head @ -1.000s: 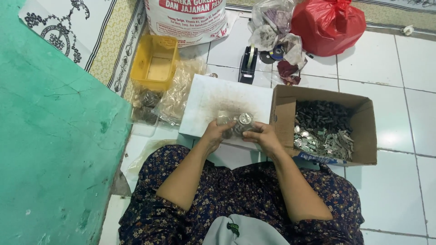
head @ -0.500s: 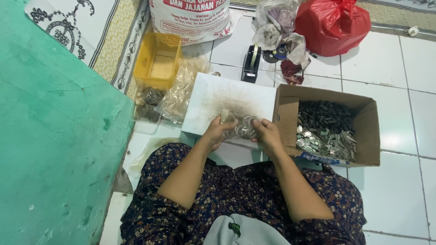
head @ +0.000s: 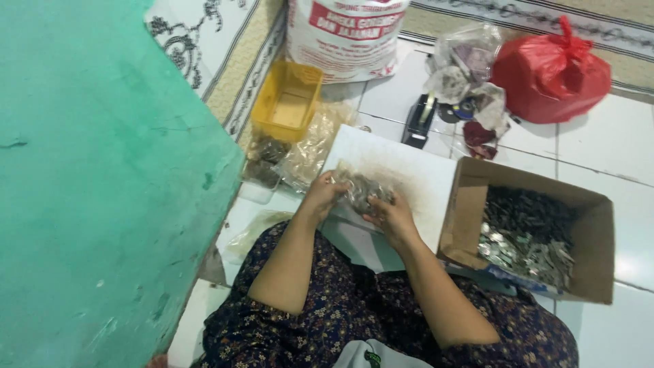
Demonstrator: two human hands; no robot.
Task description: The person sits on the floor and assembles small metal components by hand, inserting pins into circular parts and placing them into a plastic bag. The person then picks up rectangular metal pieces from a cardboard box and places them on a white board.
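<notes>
both hands meet at the near edge of the white board (head: 415, 170): the left hand (head: 321, 200) and right hand (head: 390, 217) each curl their fingers closed around a clear plastic bag of small grey pieces (head: 360, 189) (contents blurred). just right of the board stands an open cardboard box (head: 463, 218) of similar pieces. beyond the far edge sit a yellow tray (head: 287, 102), a black tape dispenser (head: 417, 121) and a red plastic bag (head: 552, 71).

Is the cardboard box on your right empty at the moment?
No, the cardboard box holds a heap of small silvery and dark packets across its bottom.
</notes>
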